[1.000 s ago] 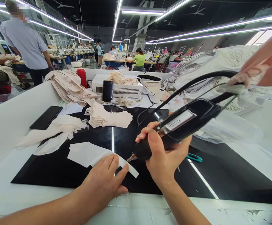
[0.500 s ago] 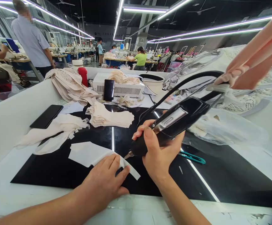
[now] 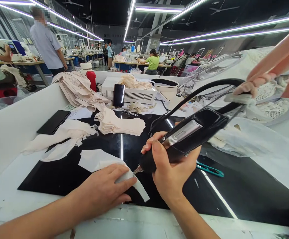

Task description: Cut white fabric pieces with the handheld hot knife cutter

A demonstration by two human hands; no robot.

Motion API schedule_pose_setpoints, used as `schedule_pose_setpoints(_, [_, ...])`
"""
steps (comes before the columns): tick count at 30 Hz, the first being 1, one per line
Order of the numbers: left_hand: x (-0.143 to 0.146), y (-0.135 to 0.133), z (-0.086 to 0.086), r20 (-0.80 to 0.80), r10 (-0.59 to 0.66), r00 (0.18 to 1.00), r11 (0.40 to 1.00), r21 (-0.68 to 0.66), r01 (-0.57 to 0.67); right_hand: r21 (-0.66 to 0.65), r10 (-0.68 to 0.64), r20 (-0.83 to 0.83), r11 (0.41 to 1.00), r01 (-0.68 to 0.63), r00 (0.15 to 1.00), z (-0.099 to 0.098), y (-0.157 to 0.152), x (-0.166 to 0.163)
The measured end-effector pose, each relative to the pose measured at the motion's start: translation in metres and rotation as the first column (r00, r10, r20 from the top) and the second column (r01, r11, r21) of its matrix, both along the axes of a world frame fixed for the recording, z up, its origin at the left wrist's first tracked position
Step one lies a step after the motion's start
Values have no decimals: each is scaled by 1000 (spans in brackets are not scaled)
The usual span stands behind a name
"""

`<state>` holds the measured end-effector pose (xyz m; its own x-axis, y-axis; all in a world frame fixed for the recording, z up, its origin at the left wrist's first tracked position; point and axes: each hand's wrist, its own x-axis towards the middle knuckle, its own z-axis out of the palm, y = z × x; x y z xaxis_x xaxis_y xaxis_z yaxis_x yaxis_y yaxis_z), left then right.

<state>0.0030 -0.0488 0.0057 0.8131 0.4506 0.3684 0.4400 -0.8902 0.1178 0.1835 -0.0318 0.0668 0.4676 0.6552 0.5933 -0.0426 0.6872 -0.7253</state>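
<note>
Far left, on the white table (image 3: 7,196): a black phone (image 3: 53,121), lying flat, screen dark. Just beside it, loose cream cloth scraps (image 3: 59,137), partly on the black mat (image 3: 59,176). Behind those, a big heap of cream cloth (image 3: 78,91) and a red bottle (image 3: 92,79), standing up.

Low and near: the left hand (image 3: 104,191), palm down, open, fingers a little spread, pressing flat on a white cut piece (image 3: 94,159) on the mat.

Middle, further back: a neat stack of cream cut pieces (image 3: 121,124). Behind the stack, a white box with slots (image 3: 134,94), with a second black phone (image 3: 119,95) leaning upright on its front. Any words there too small to read.

Next to the left hand: the right hand (image 3: 169,169), closed tight round a black hand tool (image 3: 191,132). Tool tilted, silver tip (image 3: 137,170) pointing down and left, right at the edge of the white cut piece, close to the left fingertips. Touching or not, hard to tell. Silver plate on top of the tool, too blurry to read. Black cord (image 3: 204,88) looping up from its back end.

Further right: teal snips (image 3: 209,169) flat on the mat, then a clear plastic bag (image 3: 246,136). Top right corner: another person's hand (image 3: 254,84), fingertips on clear plastic beside the cord.
</note>
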Motion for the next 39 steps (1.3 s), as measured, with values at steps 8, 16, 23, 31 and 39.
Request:
schedule_pose_setpoints(8, [-5,-6,-2,-16,40,999,999,13,-40,4,17,-4,1000,-17,1000,-1,-10,-2])
schedule_pose_setpoints(16, [1,-4,-2,10,29,1000,998,62,-29,-21,2,15,1000,-1,1000,-4,-7,3])
schedule_pose_setpoints(23, [0,-2,-5,14,22,1000,997,78,-23,-13,7,-9,1000,-7,1000,-1,4,-1])
schedule_pose_setpoints(31, [1,-4,-5,15,18,1000,997,78,-20,0,32,12,999,-32,999,-7,8,-4])
schedule_pose_setpoints(39, [0,-2,-8,-17,27,999,997,71,-25,8,32,-17,999,-32,999,-5,14,-6])
